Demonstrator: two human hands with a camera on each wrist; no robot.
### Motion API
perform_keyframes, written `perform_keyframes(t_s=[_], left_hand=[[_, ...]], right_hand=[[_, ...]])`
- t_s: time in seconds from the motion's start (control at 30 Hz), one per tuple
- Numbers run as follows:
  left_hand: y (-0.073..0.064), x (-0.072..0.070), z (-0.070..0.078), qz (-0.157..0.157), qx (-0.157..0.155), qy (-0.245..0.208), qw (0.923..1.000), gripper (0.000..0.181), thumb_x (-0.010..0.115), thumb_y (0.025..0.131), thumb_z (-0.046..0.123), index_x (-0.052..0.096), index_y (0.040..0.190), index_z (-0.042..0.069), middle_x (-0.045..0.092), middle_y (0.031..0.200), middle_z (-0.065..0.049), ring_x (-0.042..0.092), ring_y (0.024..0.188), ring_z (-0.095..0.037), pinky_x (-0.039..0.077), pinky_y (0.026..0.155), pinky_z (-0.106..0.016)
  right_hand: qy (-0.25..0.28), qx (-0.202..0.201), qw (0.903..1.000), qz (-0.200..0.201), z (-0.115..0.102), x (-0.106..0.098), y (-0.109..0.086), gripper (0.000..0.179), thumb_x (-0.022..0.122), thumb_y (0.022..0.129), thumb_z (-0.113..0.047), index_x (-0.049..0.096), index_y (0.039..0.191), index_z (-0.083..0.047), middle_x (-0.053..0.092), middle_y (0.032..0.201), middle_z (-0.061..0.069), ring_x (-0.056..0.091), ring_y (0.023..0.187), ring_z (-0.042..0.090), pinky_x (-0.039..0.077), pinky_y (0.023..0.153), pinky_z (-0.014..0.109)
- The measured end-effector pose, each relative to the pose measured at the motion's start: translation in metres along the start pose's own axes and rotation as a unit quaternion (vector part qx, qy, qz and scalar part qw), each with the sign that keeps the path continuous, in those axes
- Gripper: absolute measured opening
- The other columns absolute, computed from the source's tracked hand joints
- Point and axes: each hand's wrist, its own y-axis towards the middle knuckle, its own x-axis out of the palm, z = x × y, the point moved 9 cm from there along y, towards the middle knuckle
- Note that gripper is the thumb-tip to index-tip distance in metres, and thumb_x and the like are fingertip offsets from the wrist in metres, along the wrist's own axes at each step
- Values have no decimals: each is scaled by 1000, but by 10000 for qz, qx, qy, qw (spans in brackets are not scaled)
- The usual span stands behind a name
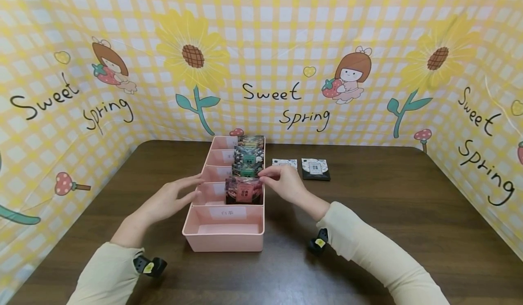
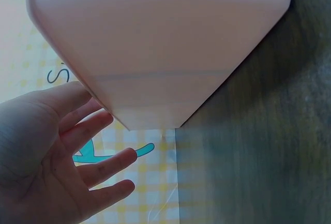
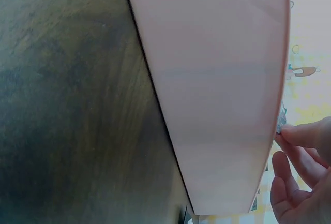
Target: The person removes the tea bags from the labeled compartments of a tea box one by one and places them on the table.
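A long pink divided box (image 1: pixel 222 242) stands on the table. My right hand (image 1: pixel 286 184) pinches the upper right corner of a red-labelled tea packet (image 1: pixel 245 191) in the second compartment from the front. In the right wrist view, thumb and forefinger meet on a silvery packet corner (image 3: pixel 282 119) just above the rim. My left hand (image 1: pixel 167 198) is at the box's left rim, fingers extended; its fingertips (image 2: pixel 106 118) touch the edge in the left wrist view. Behind the red packet, green-labelled packets (image 1: pixel 248 157) and a further packet (image 1: pixel 251 140) stand in the rear compartments.
Two white-and-black packets lie on the table right of the box; the nearer-right packet (image 1: pixel 316 169) shows fully, the other packet (image 1: pixel 284 163) is partly behind my right hand. The front compartment carries a white label (image 1: pixel 227 212). A patterned yellow cloth (image 1: pixel 261 46) hangs behind the table (image 1: pixel 388 205).
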Motion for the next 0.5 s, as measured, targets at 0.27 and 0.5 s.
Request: perform_keyframes(t_s=[0.27, 0.5], left_hand=[[0, 0, -1, 27, 25, 26, 10000, 38, 55, 94, 14, 53, 130, 2, 48, 138, -22, 44, 128, -41, 36, 104, -56], [0, 0, -1, 35, 12, 43, 10000, 38, 55, 93, 14, 53, 130, 2, 48, 138, -23, 44, 128, -42, 36, 104, -56]], right_hand=[[150, -126, 9994, 275, -8, -10, 1, 13, 66, 86, -11, 73, 95, -6, 73, 92, 8, 63, 72, 12, 52, 62, 22], [279, -63, 9991, 297, -14, -18, 2, 13, 65, 87, -12, 73, 95, -6, 74, 90, 9, 64, 70, 14, 51, 61, 22]])
